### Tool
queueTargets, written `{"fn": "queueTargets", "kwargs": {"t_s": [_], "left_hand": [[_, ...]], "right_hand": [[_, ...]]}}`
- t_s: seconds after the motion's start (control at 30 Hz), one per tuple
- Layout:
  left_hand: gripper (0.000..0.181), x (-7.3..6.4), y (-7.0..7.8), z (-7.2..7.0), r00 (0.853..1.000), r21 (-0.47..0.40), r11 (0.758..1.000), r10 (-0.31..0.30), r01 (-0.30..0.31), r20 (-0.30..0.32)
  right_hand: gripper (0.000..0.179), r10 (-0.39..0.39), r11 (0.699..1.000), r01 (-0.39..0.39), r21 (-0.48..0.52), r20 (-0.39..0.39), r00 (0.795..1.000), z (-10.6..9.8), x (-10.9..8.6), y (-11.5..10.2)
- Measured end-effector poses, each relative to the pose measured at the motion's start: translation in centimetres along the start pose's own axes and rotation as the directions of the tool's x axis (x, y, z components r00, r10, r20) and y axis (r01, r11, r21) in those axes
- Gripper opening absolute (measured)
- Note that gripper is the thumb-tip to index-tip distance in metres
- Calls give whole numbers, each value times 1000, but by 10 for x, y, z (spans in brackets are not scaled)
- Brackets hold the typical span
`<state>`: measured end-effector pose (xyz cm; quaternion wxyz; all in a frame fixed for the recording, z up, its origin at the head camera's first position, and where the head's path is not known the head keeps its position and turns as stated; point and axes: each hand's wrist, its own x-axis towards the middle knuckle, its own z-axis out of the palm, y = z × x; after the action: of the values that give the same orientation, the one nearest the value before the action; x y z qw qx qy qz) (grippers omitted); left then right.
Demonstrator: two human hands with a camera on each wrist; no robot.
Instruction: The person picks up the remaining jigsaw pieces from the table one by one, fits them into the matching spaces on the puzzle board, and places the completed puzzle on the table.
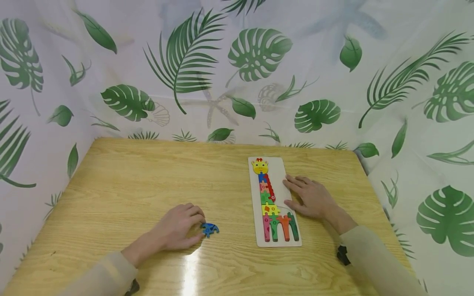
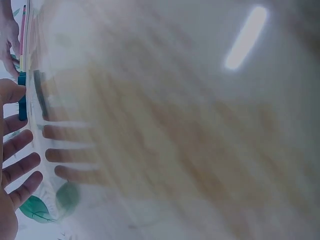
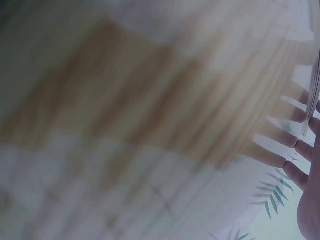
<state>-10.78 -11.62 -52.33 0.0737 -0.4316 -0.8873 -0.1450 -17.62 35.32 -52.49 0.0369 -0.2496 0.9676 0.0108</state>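
Note:
A blue puzzle piece (image 1: 210,229) is pinched between the thumb and index finger of my left hand (image 1: 177,229), low over the table. In the left wrist view the blue piece (image 2: 22,100) shows edge-on, with the other fingers spread beside it. To the right lies a pale giraffe puzzle board (image 1: 274,166), holding a yellow head, a red mane, and several coloured neck and leg pieces. A bare outlined space shows right of the yellow body piece (image 1: 269,210). My right hand (image 1: 312,197) rests with extended fingers at the board's right edge.
Both hands work over a wood-grain table (image 1: 155,172) with a bright light reflection near its front. A white leaf-print cloth (image 1: 207,135) stands behind the table and along its sides.

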Motion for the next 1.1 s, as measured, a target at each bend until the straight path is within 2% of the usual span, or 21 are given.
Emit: {"fn": "queueTargets", "kwargs": {"t_s": [0.3, 0.7, 1.1], "left_hand": [[28, 13, 3, 6, 999, 8, 999, 40, -40, -9], [29, 36, 9, 4, 997, 25, 997, 80, -80, -6], [31, 59, 14, -1, 996, -12, 997, 71, -70, 57]], "right_hand": [[78, 6, 1000, -6, 0, -4, 1000, 0, 0, 0], [78, -2, 1000, 2, 3, -8, 1000, -1, 0, 0], [78, 5, 1000, -4, 2, -7, 1000, 1, 0, 0]]}}
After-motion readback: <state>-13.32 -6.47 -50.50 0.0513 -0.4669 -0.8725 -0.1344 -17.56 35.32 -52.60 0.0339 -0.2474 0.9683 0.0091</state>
